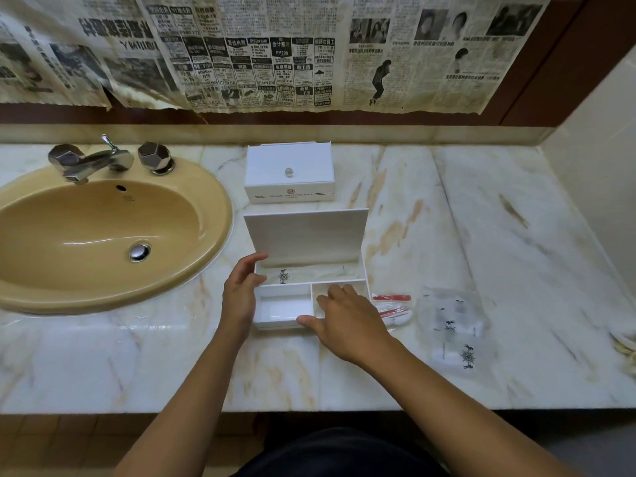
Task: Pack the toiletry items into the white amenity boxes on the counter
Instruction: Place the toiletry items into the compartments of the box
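An open white amenity box [306, 235] stands mid-counter, lid raised, with three compartments. A clear packet with a dark crest [285, 275] lies in its back compartment. The front left compartment [282, 306] looks empty. My left hand [241, 290] rests against the box's left wall, fingers relaxed. My right hand [344, 318] reaches into the front right compartment, thumb on the front rim; whether it holds anything is hidden. A second white amenity box [289, 173], lid down, sits behind. Clear toiletry packets [454, 325] and a red-striped packet [392, 306] lie to the right.
A tan sink [103, 235] with a chrome tap [89, 160] fills the counter's left side. Newspaper [275, 49] covers the wall behind. The marble counter [516, 235] ends at a wall on the right and a front edge near my body.
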The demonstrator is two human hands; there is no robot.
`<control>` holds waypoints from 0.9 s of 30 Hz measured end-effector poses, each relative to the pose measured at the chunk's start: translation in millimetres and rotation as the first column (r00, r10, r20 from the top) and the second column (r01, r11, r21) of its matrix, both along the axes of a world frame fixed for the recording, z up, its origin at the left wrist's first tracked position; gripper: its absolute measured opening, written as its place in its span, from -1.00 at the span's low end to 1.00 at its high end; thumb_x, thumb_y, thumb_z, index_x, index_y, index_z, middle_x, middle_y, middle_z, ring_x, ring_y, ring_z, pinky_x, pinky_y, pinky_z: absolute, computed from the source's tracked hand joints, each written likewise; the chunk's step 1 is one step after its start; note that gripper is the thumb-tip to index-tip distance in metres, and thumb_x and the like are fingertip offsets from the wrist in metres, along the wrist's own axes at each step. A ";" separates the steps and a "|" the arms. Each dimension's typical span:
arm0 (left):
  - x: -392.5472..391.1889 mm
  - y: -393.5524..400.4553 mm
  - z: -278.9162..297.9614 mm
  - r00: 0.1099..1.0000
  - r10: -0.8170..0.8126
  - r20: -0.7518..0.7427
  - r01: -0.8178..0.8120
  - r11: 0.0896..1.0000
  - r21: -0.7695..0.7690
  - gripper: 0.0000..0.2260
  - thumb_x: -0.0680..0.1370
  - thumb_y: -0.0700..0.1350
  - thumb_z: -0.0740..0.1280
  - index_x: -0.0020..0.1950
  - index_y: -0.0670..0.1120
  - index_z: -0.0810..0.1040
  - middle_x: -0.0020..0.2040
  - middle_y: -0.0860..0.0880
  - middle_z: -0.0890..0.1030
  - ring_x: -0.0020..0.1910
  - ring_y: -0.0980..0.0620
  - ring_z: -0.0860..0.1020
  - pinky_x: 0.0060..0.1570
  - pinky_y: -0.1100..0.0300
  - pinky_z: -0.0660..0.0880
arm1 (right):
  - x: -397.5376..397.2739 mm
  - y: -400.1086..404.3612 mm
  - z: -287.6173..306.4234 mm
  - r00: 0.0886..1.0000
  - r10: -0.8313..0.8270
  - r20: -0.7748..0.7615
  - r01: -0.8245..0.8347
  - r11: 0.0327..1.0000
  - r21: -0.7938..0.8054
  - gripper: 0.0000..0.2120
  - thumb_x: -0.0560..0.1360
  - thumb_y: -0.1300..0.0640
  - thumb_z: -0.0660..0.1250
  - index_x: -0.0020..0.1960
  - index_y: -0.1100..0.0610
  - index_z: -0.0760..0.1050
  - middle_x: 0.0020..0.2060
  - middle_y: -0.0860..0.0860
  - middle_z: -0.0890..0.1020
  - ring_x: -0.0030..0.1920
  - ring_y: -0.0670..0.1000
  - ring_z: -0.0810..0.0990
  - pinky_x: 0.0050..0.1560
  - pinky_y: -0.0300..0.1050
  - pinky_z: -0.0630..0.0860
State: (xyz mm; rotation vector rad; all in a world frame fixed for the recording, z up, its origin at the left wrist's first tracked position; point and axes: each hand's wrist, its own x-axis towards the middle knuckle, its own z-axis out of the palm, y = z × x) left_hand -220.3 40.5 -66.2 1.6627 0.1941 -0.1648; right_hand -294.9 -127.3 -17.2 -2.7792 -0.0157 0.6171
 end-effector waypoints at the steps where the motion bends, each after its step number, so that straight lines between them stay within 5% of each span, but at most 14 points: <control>1: 0.1 0.0 0.2 1.000 0.000 0.003 0.000 1.000 0.001 -0.64 0.54 -0.37 0.19 0.17 -0.02 0.59 0.23 0.04 0.56 0.28 0.10 0.45 0.06 0.43 0.37 | 0.5 -0.9 -0.3 1.000 -0.005 0.010 0.005 1.000 0.010 -0.42 0.58 -0.28 0.02 0.32 0.12 0.43 0.29 0.06 0.42 0.33 0.08 0.28 0.23 0.01 0.32; 11: 0.7 0.9 -1.5 1.000 0.011 -0.007 -0.011 1.000 -0.007 -0.63 0.53 -0.37 0.20 0.12 0.03 0.59 0.17 0.16 0.57 0.21 0.20 0.47 0.11 0.38 0.36 | 19.0 -38.0 16.5 0.911 -0.263 0.319 0.207 0.958 0.197 -0.74 0.58 0.06 0.21 0.21 0.08 0.54 0.13 0.02 0.58 0.16 0.05 0.48 0.15 -0.06 0.41; 18: 1.2 2.0 -1.7 1.000 0.007 -0.008 -0.007 1.000 0.000 -0.63 0.54 -0.37 0.19 0.12 0.05 0.59 0.14 0.21 0.57 0.15 0.32 0.47 0.03 0.47 0.36 | 19.2 -79.9 9.0 0.944 -0.316 0.091 0.313 0.949 0.043 -0.78 0.45 0.30 0.28 -0.03 0.02 0.55 -0.02 -0.02 0.56 -0.06 0.01 0.50 -0.09 -0.15 0.44; 23: 2.1 1.7 -3.4 1.000 0.017 -0.008 -0.016 1.000 0.003 -0.63 0.53 -0.37 0.20 0.13 0.03 0.60 0.15 0.16 0.58 0.15 0.31 0.47 0.02 0.46 0.38 | 11.6 -84.1 1.7 0.964 -0.247 -0.099 0.244 0.969 -0.041 -0.81 0.36 0.12 0.48 -0.04 0.02 0.56 -0.08 -0.06 0.54 -0.02 0.00 0.51 0.00 -0.15 0.44; 27: 2.9 1.6 -4.6 1.000 0.011 -0.006 -0.011 1.000 0.001 -0.62 0.53 -0.37 0.19 0.12 0.05 0.60 0.14 0.19 0.58 0.18 0.28 0.47 0.09 0.39 0.38 | 5.4 -78.7 -7.7 0.972 -0.202 -0.118 0.191 0.977 -0.099 -0.86 0.39 0.09 0.45 -0.05 0.02 0.57 -0.08 -0.04 0.51 0.04 0.03 0.46 0.00 -0.14 0.35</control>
